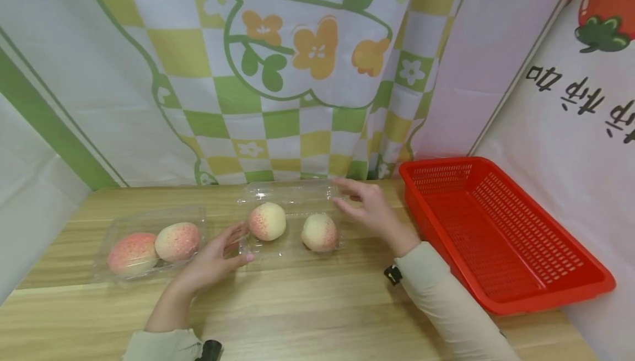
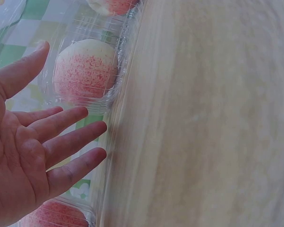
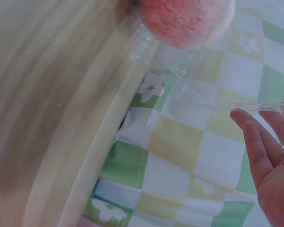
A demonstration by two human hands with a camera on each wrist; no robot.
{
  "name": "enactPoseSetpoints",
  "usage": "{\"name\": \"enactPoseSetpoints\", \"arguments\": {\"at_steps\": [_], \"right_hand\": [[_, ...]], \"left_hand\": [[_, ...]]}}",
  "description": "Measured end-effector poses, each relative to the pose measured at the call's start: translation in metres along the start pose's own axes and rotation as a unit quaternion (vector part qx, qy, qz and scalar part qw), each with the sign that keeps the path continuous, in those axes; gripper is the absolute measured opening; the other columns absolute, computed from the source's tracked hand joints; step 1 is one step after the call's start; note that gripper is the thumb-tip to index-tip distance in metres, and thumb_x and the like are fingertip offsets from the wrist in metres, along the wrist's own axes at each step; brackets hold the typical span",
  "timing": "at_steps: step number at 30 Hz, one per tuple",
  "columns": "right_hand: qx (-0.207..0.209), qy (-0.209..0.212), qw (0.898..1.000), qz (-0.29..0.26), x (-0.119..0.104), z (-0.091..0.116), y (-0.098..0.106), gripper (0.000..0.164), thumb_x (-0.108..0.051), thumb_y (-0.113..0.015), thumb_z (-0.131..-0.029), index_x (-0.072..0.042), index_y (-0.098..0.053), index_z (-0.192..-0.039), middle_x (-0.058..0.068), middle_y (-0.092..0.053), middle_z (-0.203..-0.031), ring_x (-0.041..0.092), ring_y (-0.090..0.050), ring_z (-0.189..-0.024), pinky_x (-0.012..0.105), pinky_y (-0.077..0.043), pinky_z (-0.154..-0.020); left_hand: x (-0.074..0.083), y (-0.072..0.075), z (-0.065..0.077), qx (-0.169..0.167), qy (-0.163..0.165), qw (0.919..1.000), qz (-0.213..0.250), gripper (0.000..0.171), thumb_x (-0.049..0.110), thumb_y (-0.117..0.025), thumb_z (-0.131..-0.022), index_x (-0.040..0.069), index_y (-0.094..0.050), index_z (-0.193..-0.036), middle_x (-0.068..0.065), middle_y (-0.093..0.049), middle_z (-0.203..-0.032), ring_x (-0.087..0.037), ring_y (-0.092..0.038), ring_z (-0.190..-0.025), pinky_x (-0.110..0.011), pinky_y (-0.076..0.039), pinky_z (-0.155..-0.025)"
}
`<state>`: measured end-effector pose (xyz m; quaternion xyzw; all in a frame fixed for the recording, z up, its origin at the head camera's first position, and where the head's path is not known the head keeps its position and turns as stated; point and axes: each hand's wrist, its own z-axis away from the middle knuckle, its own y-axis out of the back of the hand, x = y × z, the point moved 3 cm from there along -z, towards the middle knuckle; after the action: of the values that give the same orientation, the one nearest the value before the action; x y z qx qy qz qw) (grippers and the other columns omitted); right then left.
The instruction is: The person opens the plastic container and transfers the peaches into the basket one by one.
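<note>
While its clear hinged lid (image 1: pixel 292 191) stands raised along the far side, the plastic clamshell box (image 1: pixel 292 248) sits between my hands on the wooden table (image 1: pixel 297 311), holding a left peach (image 1: pixel 268 221) and a right peach (image 1: pixel 319 232), set apart. My right hand (image 1: pixel 369 206) is at the lid's right edge, fingers fairly straight, thumb well away from them; the fingertips seem to meet the plastic without curling round it. My left hand (image 1: pixel 218 259) is spread at the box's left end, thumb on the near side, with hold of nothing.

As I judge it, the lid is the step in hand; folding it over calls for guiding its free edge evenly toward the near side while my left fingers steady the box.

Farther left lies a second clamshell box (image 1: pixel 139 221), apparently closed over two more peaches (image 1: pixel 177 242). I count two boxes and four peaches, a pair in each. At the right stands one red perforated basket (image 1: pixel 488 234); on the far side hangs one checkered cloth (image 1: pixel 317 102).
</note>
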<state>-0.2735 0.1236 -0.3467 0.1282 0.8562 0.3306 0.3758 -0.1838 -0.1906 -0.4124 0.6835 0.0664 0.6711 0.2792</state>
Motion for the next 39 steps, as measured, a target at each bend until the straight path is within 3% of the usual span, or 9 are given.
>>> {"name": "enactPoseSetpoints", "arguments": {"at_steps": [8, 22, 26, 35, 39], "right_hand": [[0.033, -0.048, 0.997, -0.049, 0.001, -0.016, 0.006, 0.034, -0.012, -0.072, -0.092, 0.002, -0.067, -0.123, 0.021, -0.071, -0.118, 0.034, -0.075, -0.093, 0.041, -0.062, -0.082], [0.047, -0.097, 0.993, -0.043, 0.009, -0.037, 0.006, 0.036, -0.023, -0.065, -0.098, 0.001, -0.067, -0.124, 0.018, -0.07, -0.122, 0.032, -0.073, -0.099, 0.045, -0.061, -0.085], [0.052, -0.112, 0.992, -0.04, 0.012, -0.043, 0.006, 0.036, -0.024, -0.064, -0.098, 0.0, -0.067, -0.125, 0.018, -0.069, -0.125, 0.032, -0.07, -0.106, 0.045, -0.058, -0.091], [0.044, -0.16, 0.984, -0.069, 0.022, -0.054, 0.005, 0.044, -0.027, -0.068, -0.095, -0.001, -0.063, -0.13, 0.017, -0.068, -0.128, 0.035, -0.07, -0.108, 0.045, -0.058, -0.092], [0.046, -0.172, 0.979, -0.103, 0.025, -0.056, 0.004, 0.046, -0.026, -0.068, -0.095, 0.0, -0.061, -0.133, 0.017, -0.066, -0.13, 0.035, -0.067, -0.115, 0.046, -0.055, -0.099]], "left_hand": [[-0.001, 0.0, 0.001, 0.001, 0.002, 0.9998, 0.017, 0.082, 0.023, -0.065, -0.097, -0.004, -0.014, -0.156, -0.028, -0.025, -0.16, -0.053, -0.027, -0.144, -0.064, -0.032, -0.114], [-0.003, -0.001, 0.003, -0.001, 0.012, 0.9997, 0.022, 0.084, 0.025, -0.065, -0.096, -0.002, -0.013, -0.156, -0.027, -0.025, -0.16, -0.053, -0.025, -0.144, -0.065, -0.03, -0.114], [-0.003, -0.001, 0.003, -0.001, 0.011, 0.9996, 0.024, 0.084, 0.025, -0.065, -0.097, -0.001, -0.013, -0.157, -0.027, -0.024, -0.161, -0.054, -0.024, -0.144, -0.066, -0.03, -0.114], [-0.003, -0.002, 0.0, 0.004, 0.0, 0.9999, 0.014, 0.083, 0.025, -0.065, -0.097, -0.004, -0.014, -0.155, -0.029, -0.026, -0.159, -0.056, -0.028, -0.142, -0.066, -0.032, -0.114], [-0.003, -0.001, -0.001, 0.006, 0.005, 0.9999, 0.011, 0.082, 0.024, -0.065, -0.097, -0.004, -0.015, -0.155, -0.029, -0.027, -0.159, -0.055, -0.028, -0.143, -0.065, -0.032, -0.114]]}}
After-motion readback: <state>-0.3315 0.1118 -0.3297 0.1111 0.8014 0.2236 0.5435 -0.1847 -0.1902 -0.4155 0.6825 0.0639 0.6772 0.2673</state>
